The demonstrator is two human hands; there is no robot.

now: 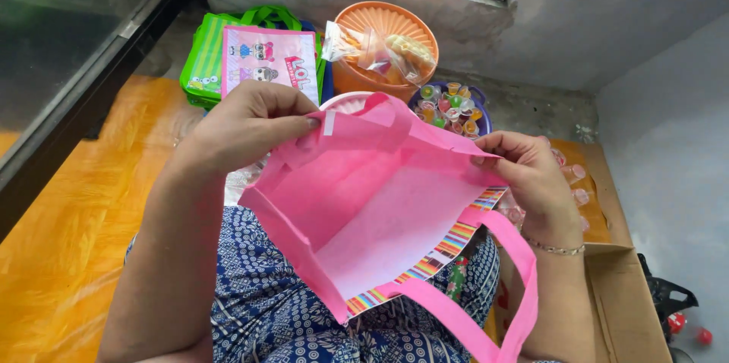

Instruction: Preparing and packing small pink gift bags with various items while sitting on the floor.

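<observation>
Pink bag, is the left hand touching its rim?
Touching. The head view shows the left hand pinching the rim of the pink bag between thumb and fingers, no gap.

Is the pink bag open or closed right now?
Open: the left hand and right hand pull the pink bag mouth apart, showing an empty inside.

Pink bag (372,211): centre of the frame, flat fabric gift bag held open, striped multicolour edge along its lower right.
Printed bags (254,59): upper left of centre, a stack; pink front with cartoon dolls, green striped one behind.
Clear packet (376,50): top centre, lying on the orange lid, holding snacks.
Cardboard box (619,287): lower right, brown, open.
</observation>
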